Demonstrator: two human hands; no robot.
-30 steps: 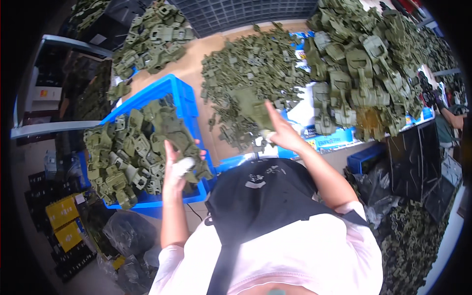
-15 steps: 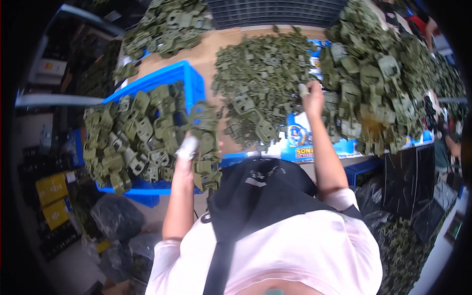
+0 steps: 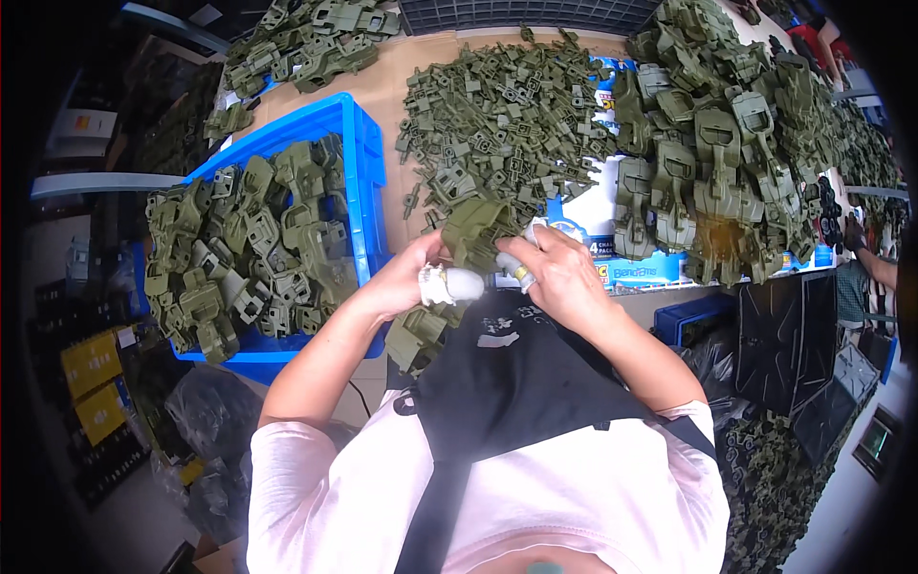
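In front of my apron, my left hand [image 3: 426, 277] is closed round a long olive-green moulded plastic part [image 3: 472, 232]. One end rises above the fingers, and the lower end shows under the wrist. My right hand [image 3: 562, 277] is at the part's right side, thumb and fingers pinched together; whatever they hold is hidden. White coverings wrap some fingertips on both hands. Just beyond lies a heap of small olive-green plastic pieces [image 3: 507, 124]. A blue crate [image 3: 368, 191] to the left is filled with larger olive-green parts [image 3: 258, 230].
More large olive-green parts [image 3: 717, 153] are piled at the right, over printed blue-and-white cardboard [image 3: 650, 271]. Another pile [image 3: 316, 43] lies at the far left. A black plastic crate [image 3: 535, 14] stands at the back. Black plastic bags [image 3: 215, 421] sit low on the left.
My left hand has brought a long part from the blue crate to in front of my apron. My right hand has come back from the small-piece heap to meet it.
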